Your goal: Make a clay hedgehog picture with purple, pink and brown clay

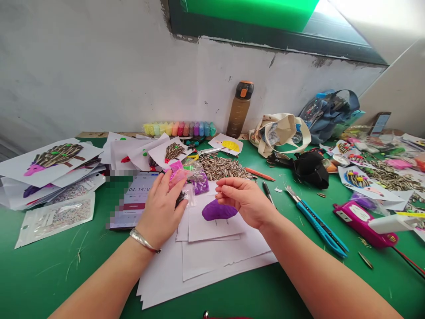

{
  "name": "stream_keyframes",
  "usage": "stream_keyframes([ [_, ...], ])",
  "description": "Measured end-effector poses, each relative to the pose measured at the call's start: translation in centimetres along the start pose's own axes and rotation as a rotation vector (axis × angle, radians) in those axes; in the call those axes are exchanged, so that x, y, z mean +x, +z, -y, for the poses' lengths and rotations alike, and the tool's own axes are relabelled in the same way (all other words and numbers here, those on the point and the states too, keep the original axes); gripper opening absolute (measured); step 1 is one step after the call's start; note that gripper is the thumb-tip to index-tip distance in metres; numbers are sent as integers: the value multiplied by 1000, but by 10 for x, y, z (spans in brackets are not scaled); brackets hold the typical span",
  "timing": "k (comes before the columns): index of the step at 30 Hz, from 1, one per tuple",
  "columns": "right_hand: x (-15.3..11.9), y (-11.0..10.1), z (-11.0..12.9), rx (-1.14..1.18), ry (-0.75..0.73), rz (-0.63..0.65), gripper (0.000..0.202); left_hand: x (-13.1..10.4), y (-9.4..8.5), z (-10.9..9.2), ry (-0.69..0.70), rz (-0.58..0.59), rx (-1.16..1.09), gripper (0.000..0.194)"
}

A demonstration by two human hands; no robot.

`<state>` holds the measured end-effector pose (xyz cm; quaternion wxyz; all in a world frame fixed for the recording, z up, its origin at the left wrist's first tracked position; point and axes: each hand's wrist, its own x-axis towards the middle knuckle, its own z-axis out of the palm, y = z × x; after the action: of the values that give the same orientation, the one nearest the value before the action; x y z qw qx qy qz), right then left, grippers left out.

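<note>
My left hand wears a silver bracelet and reaches over a pink clay packet, fingers spread and touching it. Under its thumb side lies a small clear bag with something dark beside it. A purple clay packet sits just to the right. My right hand hovers over a flattened purple clay shape, thumb and fingertips drawn together; anything tiny between them cannot be made out. The clay lies on a white paper card with short drawn legs below it, on top of larger paper sheets.
Behind the hands spreads a pile of striped sunflower seeds. A phone lies left, near stacked hedgehog pictures. To the right are a marker, blue tweezers and a magenta glue-gun-like device. A bottle stands by the wall.
</note>
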<state>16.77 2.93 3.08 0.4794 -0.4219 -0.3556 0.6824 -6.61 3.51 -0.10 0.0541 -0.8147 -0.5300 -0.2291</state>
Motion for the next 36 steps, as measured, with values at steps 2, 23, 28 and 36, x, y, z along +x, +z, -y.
stream_keyframes([
  [2, 0, 0, 0, 9, 3, 5, 25, 1, -3, -2, -1, -39, -9, 43],
  [23, 1, -6, 3, -298, -95, -53, 24, 1, -3, -5, -3, -59, -39, 41],
  [28, 3, -19, 11, -504, -282, -167, 13, 1, -6, -8, 20, -101, -25, 40],
  [36, -5, -30, 31, -534, -382, -295, 22, 2, -7, -6, -24, -135, -65, 44],
])
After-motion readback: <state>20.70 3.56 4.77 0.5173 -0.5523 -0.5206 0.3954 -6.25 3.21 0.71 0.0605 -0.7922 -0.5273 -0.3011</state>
